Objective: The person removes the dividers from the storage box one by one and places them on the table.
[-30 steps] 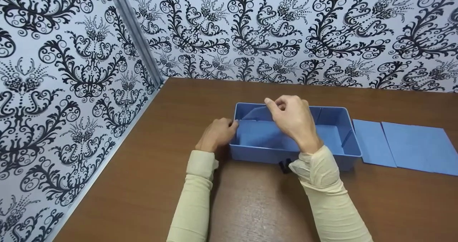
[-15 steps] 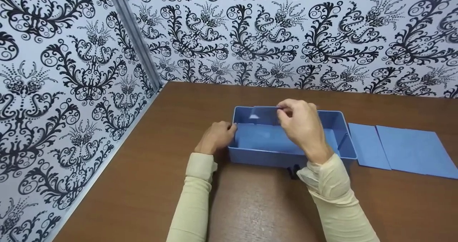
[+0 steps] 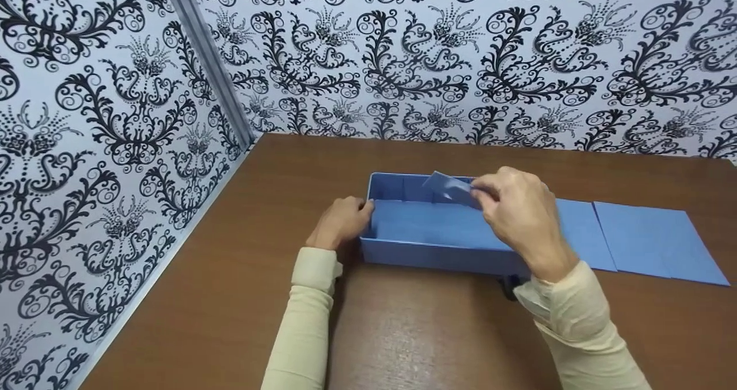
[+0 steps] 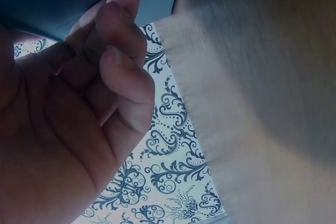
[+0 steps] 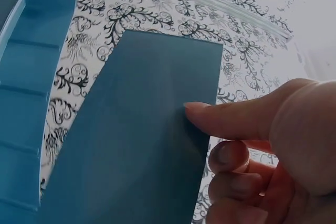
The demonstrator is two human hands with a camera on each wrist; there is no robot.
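A long blue plastic box [image 3: 437,257] lies across the table in the head view. At its left end my left hand [image 3: 342,220] holds the wall, thumb at the rim; in the left wrist view that hand's fingers [image 4: 126,74] are curled beneath the dark box [image 4: 58,1]. My right hand [image 3: 521,217] pinches a thin blue divider panel [image 3: 452,188] by one edge, over the right half of the box. The right wrist view shows the panel [image 5: 142,119] between thumb and fingers, beside the ribbed box wall [image 5: 31,72]. The right hand hides the box's right end.
Flat blue panels, a narrow one [image 3: 584,234] and a wider one [image 3: 656,237], lie to the right of the box. A patterned wall [image 3: 432,79] stands behind the brown table [image 3: 311,165], and another [image 3: 75,165] along its left side.
My right hand has moved to the right, taking the divider panel from the back left of the box to the right half and tilting it. The left hand keeps its place at the left wall.
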